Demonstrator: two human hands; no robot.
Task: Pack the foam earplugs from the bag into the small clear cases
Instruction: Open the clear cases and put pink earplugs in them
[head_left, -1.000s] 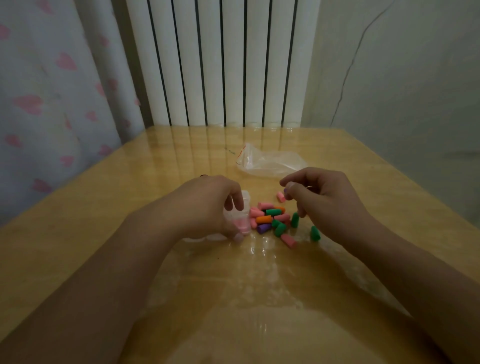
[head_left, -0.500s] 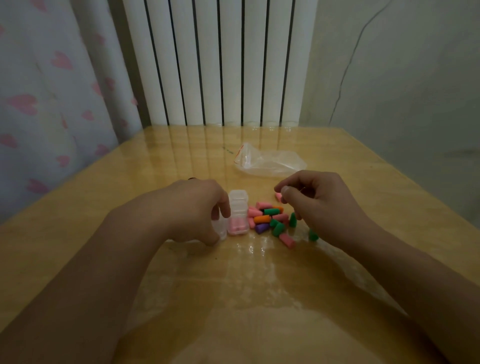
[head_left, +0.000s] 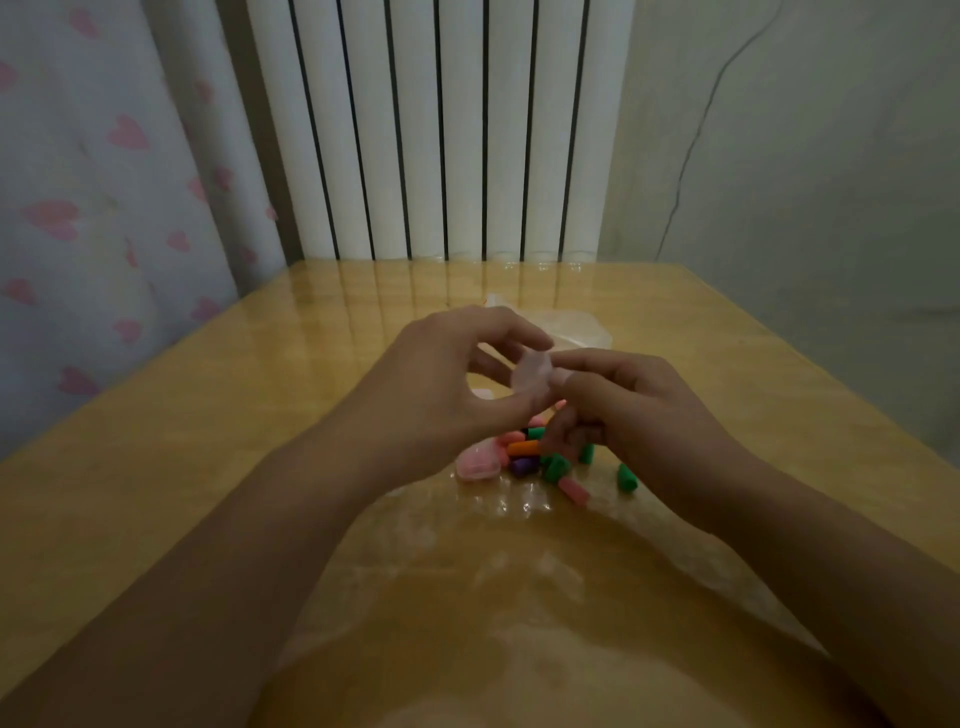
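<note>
My left hand and my right hand are raised above the table and meet on a small clear case, pinched between the fingertips of both. Below them lies a pile of foam earplugs in pink, green, orange and purple. A second clear case with pink earplugs inside rests on the table at the pile's left edge. A loose pink earplug and a green earplug lie to the right. The clear plastic bag lies behind my hands, partly hidden.
The glossy wooden table has its back edge against a white radiator. A curtain with pink hearts hangs at the left, and a grey wall stands at the right.
My left hand let go of the pink-filled case on the table and rose with another clear case. My right hand came up to meet it. The camera tilted slightly.
</note>
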